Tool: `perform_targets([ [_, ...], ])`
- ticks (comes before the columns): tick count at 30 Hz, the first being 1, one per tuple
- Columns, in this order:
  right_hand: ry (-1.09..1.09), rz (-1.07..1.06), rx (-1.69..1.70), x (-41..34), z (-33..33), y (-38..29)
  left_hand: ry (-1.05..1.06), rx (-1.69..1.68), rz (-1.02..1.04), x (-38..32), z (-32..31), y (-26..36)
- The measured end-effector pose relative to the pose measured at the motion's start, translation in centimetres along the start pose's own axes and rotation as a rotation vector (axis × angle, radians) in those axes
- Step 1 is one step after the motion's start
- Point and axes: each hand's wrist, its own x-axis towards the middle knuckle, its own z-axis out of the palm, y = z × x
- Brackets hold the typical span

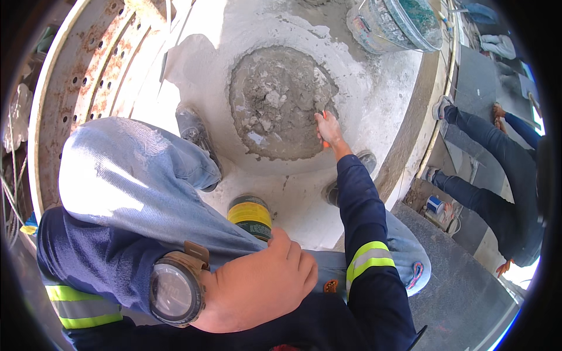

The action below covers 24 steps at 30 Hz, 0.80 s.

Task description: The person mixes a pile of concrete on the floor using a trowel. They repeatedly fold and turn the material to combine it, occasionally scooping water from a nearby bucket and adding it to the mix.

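Observation:
My right hand [330,130] grips an orange-handled hand tool [326,144], which looks like a trowel. Its working end reaches into the right side of a round patch of wet grey mortar [274,98] and is hard to make out against it. Lumps and small pools of water show in the mortar. My left hand [263,281] rests close to my body with curled fingers, a large watch [175,290] on its wrist. Its palm is hidden. Just beyond those fingers, a can with a yellow and dark green label [249,215] is on the floor; whether they touch is unclear.
A mortar-stained bucket [390,26] stands at the upper right. Along the left runs a rusty perforated metal panel [94,66]. Beyond a raised edge [408,127] on the right, a person in dark trousers [491,145] stands near a blue and white container [434,205].

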Motion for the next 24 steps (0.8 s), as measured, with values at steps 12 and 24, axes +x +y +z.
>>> perform_targets([
  [12, 0.200, -0.477, -0.896, -10.3, 1.7, -1.3, -0.015, 0.017, -0.014, 1.7, -0.5, 0.0],
  [24, 0.144, -0.601, -1.079, -13.5, -7.8, -9.3, 0.040, 0.033, 0.069, 0.3, -0.1, 0.7],
])
